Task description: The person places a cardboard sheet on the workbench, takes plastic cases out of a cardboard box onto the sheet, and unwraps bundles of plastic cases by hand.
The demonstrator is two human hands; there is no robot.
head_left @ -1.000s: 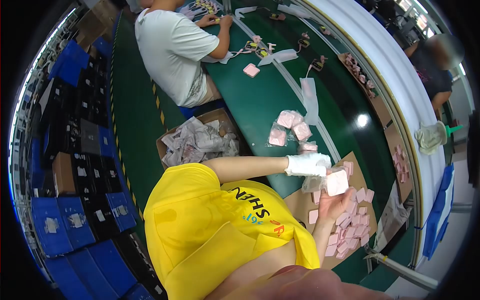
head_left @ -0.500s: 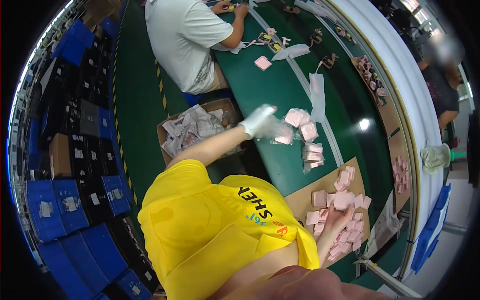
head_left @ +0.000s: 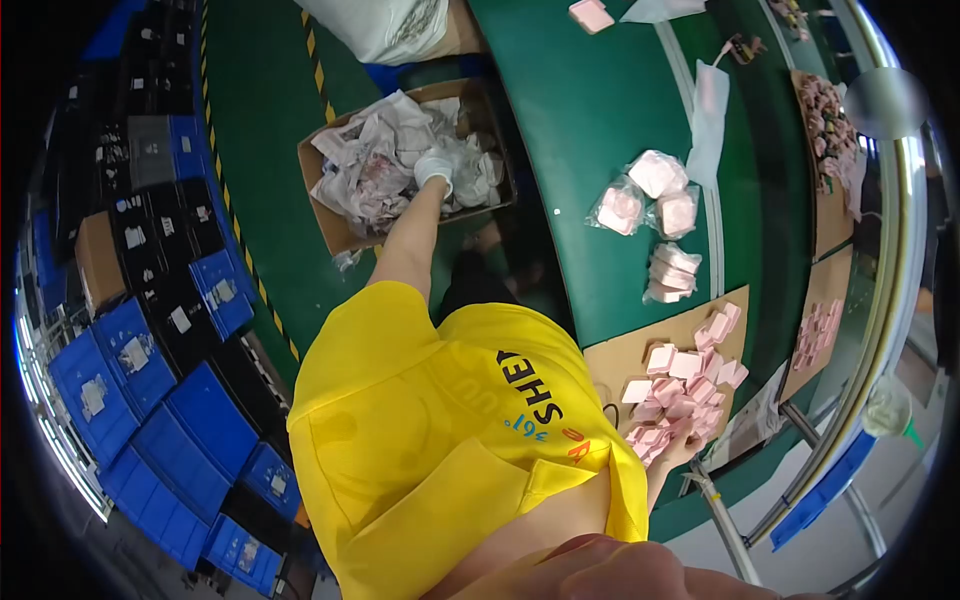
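My left hand (head_left: 434, 168), in a white glove, reaches into the cardboard box (head_left: 345, 236) on the left. Its fingers are lost among crumpled clear plastic bags (head_left: 470, 165), so their grip is hidden. My right hand (head_left: 680, 446) is bare and lies low at the near side of a heap of pink square pieces (head_left: 686, 365). Its fingers are bent against a pink piece (head_left: 681, 407) in the heap, partly covered. The heap rests on a cardboard sheet (head_left: 608, 362) on the green table.
Several bagged pink pieces (head_left: 658, 174) lie on the green table (head_left: 590, 290). A single pink piece (head_left: 591, 15) is farther up, near a seated person in a white shirt (head_left: 390, 25). Blue bins (head_left: 180, 490) line the left side, and more pink parts (head_left: 820, 335) sit beyond the table.
My left hand has moved from beside the bagged pieces on the table, left and down into the box. My right hand has lowered with its pink piece into the heap. The view has shifted.
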